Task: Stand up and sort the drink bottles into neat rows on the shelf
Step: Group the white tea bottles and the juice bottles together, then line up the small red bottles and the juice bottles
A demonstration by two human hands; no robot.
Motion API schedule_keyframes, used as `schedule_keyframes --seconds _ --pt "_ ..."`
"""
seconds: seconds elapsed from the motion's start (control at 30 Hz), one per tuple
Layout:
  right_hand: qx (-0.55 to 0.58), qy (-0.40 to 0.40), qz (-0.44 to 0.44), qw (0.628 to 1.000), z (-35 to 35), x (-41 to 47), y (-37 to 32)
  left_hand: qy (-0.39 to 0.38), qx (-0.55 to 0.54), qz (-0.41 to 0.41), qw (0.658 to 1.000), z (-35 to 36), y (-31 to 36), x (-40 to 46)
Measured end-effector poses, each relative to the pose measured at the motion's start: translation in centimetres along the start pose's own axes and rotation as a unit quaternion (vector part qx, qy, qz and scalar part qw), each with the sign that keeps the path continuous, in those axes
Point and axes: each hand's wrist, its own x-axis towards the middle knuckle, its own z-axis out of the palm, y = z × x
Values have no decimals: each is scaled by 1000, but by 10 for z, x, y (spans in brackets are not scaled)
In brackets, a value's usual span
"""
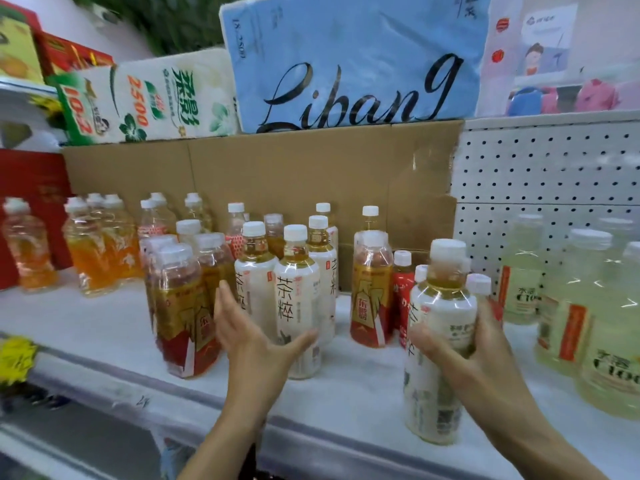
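Many drink bottles stand on the white shelf (104, 327). My right hand (464, 337) grips a white-labelled tea bottle (441, 313) with a white cap, held near the shelf's front edge. My left hand (249, 327) is spread with straight fingers, its thumb touching the front white-labelled tea bottle (298, 299) of a short row. Red-and-gold labelled tea bottles (180, 306) stand left of that hand; another one (371, 289) stands between my hands. A small red bottle (401, 282) is partly hidden behind the held one.
Orange drink bottles (93, 247) stand at the far left, pale yellow bottles (588, 306) at the right. Cardboard (277, 174) and a pegboard (547, 168) back the shelf. Tissue packs (346, 64) lie on the shelf above. A yellow tag (15, 358) hangs at the front edge.
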Motion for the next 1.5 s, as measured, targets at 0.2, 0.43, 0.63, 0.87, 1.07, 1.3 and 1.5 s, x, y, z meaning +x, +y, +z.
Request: schedule_keyframes --seconds 0.2,0.43,0.63,0.87,1.07,1.3,1.5 --pt "3 -31 -20 999 80 32 16 -98 -47 7 994 8 -24 18" --pt "-14 10 -50 999 124 68 41 -135 -63 15 989 15 -38 54" --pt "-34 129 -118 984 100 80 27 -144 -64 19 987 14 -40 43" --pt "-161 -13 6 987 74 128 21 -154 -20 7 988 18 -25 33" --pt "-163 -5 -13 987 56 98 13 -165 -8 -3 986 19 -27 32" --pt "-116 20 -21 993 29 46 3 -172 13 11 985 38 -22 39" --pt "-80 10 7 997 30 34 12 -212 34 -1 977 39 -16 44"
